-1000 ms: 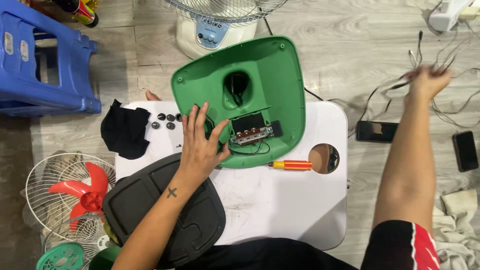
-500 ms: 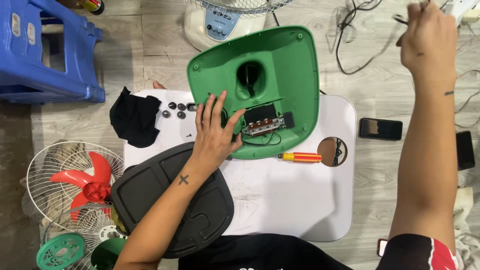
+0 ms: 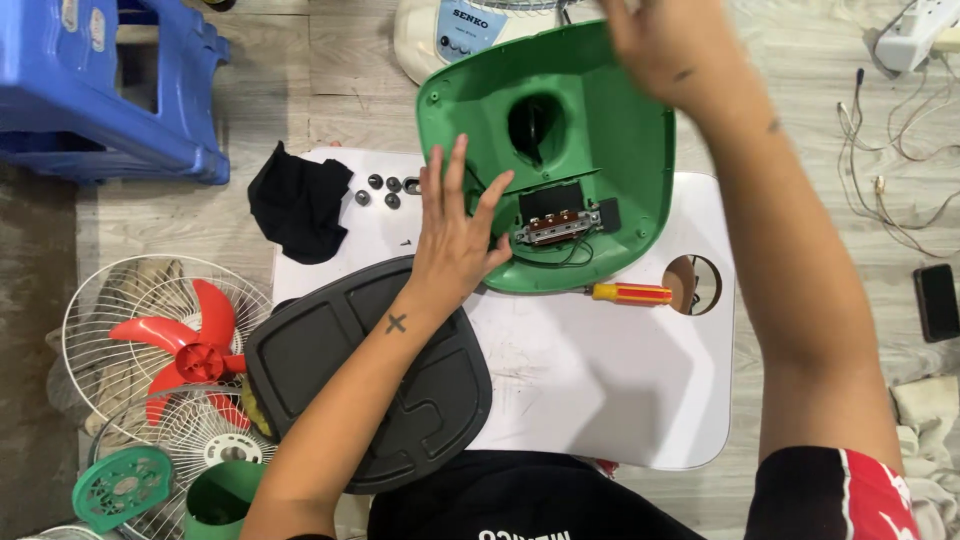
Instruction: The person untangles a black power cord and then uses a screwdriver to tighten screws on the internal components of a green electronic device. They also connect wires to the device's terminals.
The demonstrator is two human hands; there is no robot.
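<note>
- The moulded plastic fan base shell (image 3: 600,130) is bright green.
- The low rectangular table (image 3: 600,390) is white.
- The flat ribbed plastic base plate (image 3: 370,375) is matt black.
- The small screwdriver (image 3: 630,293) has a yellow handle with red ends.
- The crumpled cloth (image 3: 298,203) is black.
- The three-bladed fan propeller (image 3: 185,345) is red, inside a white wire grille (image 3: 110,300).
- The plastic stool (image 3: 100,90) is blue.
- The left forearm bears a dark cross mark.

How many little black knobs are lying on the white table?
4 show: knobs at and, left of the left hand. A dark bit at its fingertips may be another.
</note>
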